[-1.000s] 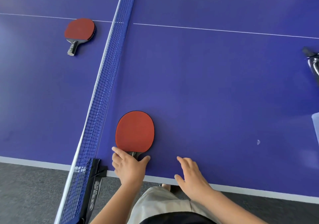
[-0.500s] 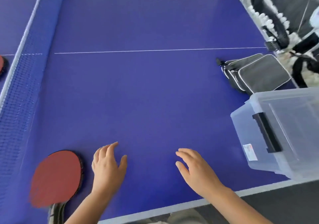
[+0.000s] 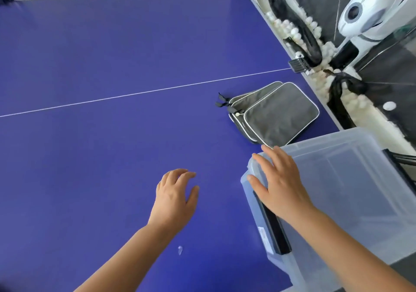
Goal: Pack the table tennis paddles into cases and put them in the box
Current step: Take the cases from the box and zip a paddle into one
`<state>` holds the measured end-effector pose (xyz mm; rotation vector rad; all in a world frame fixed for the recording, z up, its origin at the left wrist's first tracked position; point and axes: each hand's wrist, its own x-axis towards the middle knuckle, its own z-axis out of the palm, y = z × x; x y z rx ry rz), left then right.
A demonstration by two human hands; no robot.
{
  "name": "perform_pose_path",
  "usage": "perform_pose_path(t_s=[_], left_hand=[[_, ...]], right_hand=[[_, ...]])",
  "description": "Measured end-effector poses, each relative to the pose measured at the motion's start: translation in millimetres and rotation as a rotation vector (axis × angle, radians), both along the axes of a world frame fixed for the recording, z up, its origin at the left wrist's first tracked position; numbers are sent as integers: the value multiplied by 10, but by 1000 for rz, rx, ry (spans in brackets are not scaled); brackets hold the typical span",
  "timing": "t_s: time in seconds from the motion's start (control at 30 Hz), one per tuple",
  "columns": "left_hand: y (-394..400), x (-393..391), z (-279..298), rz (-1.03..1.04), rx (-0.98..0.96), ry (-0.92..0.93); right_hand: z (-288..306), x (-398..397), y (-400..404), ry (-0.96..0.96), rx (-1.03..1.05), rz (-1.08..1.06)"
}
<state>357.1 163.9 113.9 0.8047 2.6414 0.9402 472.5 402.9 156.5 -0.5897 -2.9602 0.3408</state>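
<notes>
A clear plastic box (image 3: 351, 179) with a lid and a black latch stands at the right corner of the blue table (image 3: 101, 145). Beyond it lie two or three grey paddle cases (image 3: 276, 114) with white piping, stacked on the table. My right hand (image 3: 276, 183) reaches over the near-left corner of the box lid with its fingers spread; contact cannot be judged. Left of the box, my left hand (image 3: 175, 197) hovers above the table with loosely curved fingers and holds nothing. No paddle is in view.
A white ball-serving machine (image 3: 369, 10) and a trough of several white balls (image 3: 292, 30) sit past the table's right end. A small scrap (image 3: 180, 250) lies on the table near my left forearm. A white centre line (image 3: 135, 93) crosses the table.
The view swung right, away from the net and the red paddle, which my left hand let go. Both hands moved right; my right hand came over the box corner.
</notes>
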Motion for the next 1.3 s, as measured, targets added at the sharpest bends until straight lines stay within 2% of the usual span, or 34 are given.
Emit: perform_pose_path(t_s=[0.17, 0.43, 0.8, 1.07, 1.13, 1.3], left_hand=[[893, -331, -3, -137, -11, 38], [2035, -817, -145, -268, -77, 56], [2894, -1062, -406, -71, -291, -41], [3040, -1045, -454, -70, -235, -92], [3041, -1016, -412, -60, -177, -152], [2936, -1006, -270, 14, 39, -508]], right_hand=[[-131, -94, 157, -139, -42, 4], [-240, -62, 190, -53, -123, -16], [-339, -67, 235, -2, -75, -10], [-307, -86, 236, -36, -91, -27], [-299, -88, 231, -43, -107, -30], [-266, -80, 234, -75, -116, -17]])
